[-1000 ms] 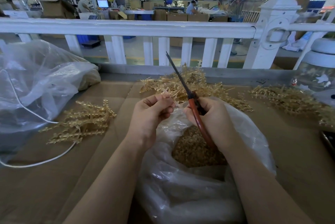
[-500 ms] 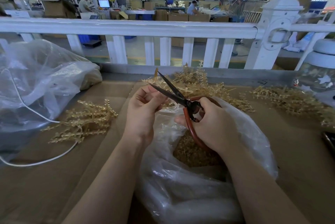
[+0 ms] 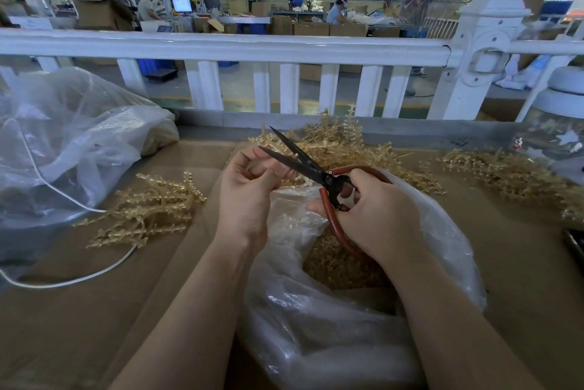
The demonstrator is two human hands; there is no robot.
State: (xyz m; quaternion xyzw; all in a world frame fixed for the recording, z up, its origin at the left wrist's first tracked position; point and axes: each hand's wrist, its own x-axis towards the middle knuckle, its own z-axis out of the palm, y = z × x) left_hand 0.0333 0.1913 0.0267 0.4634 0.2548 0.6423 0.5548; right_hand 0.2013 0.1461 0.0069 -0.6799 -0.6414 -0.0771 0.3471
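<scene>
My right hand (image 3: 376,216) grips red-handled scissors (image 3: 319,173) with black blades spread apart, pointing up and left. My left hand (image 3: 249,187) has its fingers curled, pinching a small pale plastic piece right at the blades; the piece itself is mostly hidden by the fingers. Below both hands lies a clear plastic bag (image 3: 316,310) with its mouth wide, holding many small golden cut pieces (image 3: 335,266). Behind the hands is a heap of golden plastic sprues (image 3: 341,146).
More golden sprues lie at the left (image 3: 148,216) and right (image 3: 505,171) on the cardboard-covered table (image 3: 79,326). A big clear bag (image 3: 63,149) with a white cord (image 3: 69,282) sits left. A white railing (image 3: 252,48) runs along the back.
The scissors went from shut and pointing up to spread blades tilted left toward my left hand. My left hand rose slightly to meet the blades.
</scene>
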